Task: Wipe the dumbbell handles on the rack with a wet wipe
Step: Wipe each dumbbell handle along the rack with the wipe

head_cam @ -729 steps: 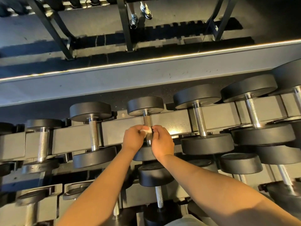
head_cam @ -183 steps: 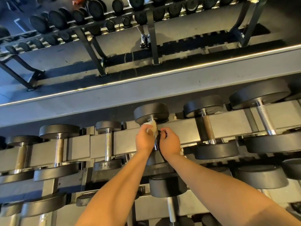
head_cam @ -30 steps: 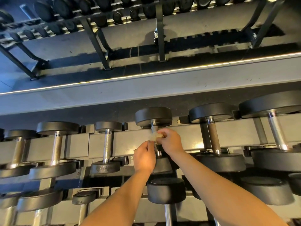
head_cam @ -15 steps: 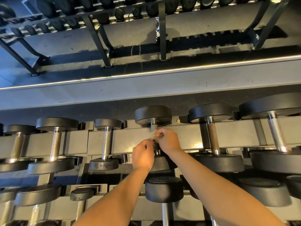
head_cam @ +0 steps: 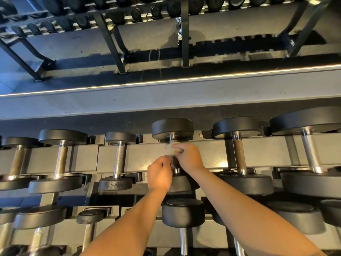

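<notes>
The right hand (head_cam: 188, 157) pinches the wet wipe (head_cam: 170, 147) around the upper end of the handle (head_cam: 174, 163) of the middle dumbbell on the rack (head_cam: 142, 157). The left hand (head_cam: 159, 174) is curled against the handle's lower part; whether it grips is unclear. This looks like mid-wipe. Next, the wipe should travel down the shaft, then move to the neighbouring dumbbell (head_cam: 239, 154).

Across the rack rail (head_cam: 83, 159), dumbbells (head_cam: 118, 159) lie side by side.

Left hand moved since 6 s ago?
Yes. Left hand moved down alongside the steel dumbbell handle, away from the far round black head.
</notes>
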The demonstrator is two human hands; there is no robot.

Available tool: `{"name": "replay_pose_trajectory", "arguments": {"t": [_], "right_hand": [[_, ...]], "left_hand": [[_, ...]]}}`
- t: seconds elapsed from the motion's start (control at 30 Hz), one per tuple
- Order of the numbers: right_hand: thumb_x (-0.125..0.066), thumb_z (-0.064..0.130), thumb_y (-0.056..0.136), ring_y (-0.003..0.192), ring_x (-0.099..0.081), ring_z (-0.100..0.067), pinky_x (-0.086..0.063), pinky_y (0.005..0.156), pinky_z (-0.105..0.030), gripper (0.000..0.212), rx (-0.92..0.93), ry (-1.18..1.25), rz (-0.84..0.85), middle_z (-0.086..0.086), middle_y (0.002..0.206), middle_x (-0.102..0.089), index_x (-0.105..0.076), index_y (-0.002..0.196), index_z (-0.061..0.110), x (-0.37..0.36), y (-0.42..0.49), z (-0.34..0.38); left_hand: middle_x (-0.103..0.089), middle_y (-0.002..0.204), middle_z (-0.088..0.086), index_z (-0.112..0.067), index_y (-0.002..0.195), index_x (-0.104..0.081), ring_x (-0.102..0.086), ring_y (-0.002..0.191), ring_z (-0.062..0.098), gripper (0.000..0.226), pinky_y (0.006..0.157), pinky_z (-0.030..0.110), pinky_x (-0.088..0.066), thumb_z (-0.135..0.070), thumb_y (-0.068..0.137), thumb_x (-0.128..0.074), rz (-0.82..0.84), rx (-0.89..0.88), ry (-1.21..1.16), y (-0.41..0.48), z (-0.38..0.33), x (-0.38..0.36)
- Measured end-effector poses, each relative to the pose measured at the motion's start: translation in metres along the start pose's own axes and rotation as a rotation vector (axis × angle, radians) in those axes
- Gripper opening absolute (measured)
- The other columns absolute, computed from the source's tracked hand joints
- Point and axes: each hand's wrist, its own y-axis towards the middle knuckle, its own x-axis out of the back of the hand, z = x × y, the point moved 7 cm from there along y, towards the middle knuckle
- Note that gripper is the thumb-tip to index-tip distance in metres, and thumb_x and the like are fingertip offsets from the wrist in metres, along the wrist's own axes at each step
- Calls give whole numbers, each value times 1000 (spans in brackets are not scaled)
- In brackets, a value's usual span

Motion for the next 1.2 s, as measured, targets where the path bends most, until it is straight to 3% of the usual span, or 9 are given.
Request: {"name": "replay_pose_trajectory", "arguments": {"t": [0.07,0.23,0.43,0.57,0.63,0.73,0.9,1.03,1.2], "right_hand": [[-63,12,97,115,-62,-12,-45,94,-15,26,-14,0,59,-1,126,-68,-71,121,18,0,-6,-6],[-56,34,101,99,-58,-3,-41,75,-13,22,-79,179,8,11,107,-65,-66,118,24,9,8,5],[-63,22,97,88,-62,-7,-49,66,-13,10,-73,87,0,3,100,-64,-66,106,17,4,-1,8],[-68,16,93,95,-61,-10,-42,66,-9,13,-77,-37,65,2,105,-66,-69,105,18,-1,-14,-4],[-70,16,91,98,-63,-13,-46,74,-16,16,-122,-55,134,3,107,-66,-70,107,18,-2,-21,-14],[-71,17,90,89,-59,-8,-45,74,-19,16,-180,-90,245,5,101,-65,-73,106,17,0,-29,-23],[-65,17,95,99,-59,-12,-50,78,-22,11,-205,93,11,7,105,-63,-69,104,24,16,-8,-11],[-67,13,93,91,-59,-9,-40,64,-12,11,-157,-22,53,5,100,-61,-65,98,23,1,-8,-1],[-69,20,92,90,-58,-10,-47,75,-19,5,-233,-131,145,4,99,-64,-66,96,19,-5,-21,-18]], "left_hand": [[-71,85,-3,-29,81,-68,-70,88,18,33,73,25,-50,-27,104,-45,-19,13,-27,-1,0,1],[-70,83,-4,-32,78,-66,-70,86,16,33,75,28,-52,-28,104,-44,-29,14,-24,-2,-2,1],[-72,89,0,-28,83,-68,-69,86,17,33,82,38,-54,-32,104,-43,-38,1,34,0,0,1],[-71,84,1,-23,83,-68,-67,81,16,37,76,36,-53,-36,105,-41,-42,-7,75,1,3,1],[-70,81,1,-20,85,-69,-66,78,16,38,65,33,-48,-35,104,-40,-38,-14,74,0,2,0],[-70,80,-1,-20,88,-71,-64,76,15,39,59,28,-40,-35,104,-38,-46,-12,72,-3,1,1],[-73,86,-1,-25,89,-70,-68,82,13,40,72,30,-51,-41,105,-37,-15,-8,22,0,6,0],[-69,80,3,-20,85,-67,-65,76,16,41,64,30,-47,-38,106,-37,-33,-65,89,0,2,1],[-69,83,-2,-25,94,-69,-63,75,11,37,61,26,-42,-37,105,-36,-16,-83,118,1,1,0]]}}
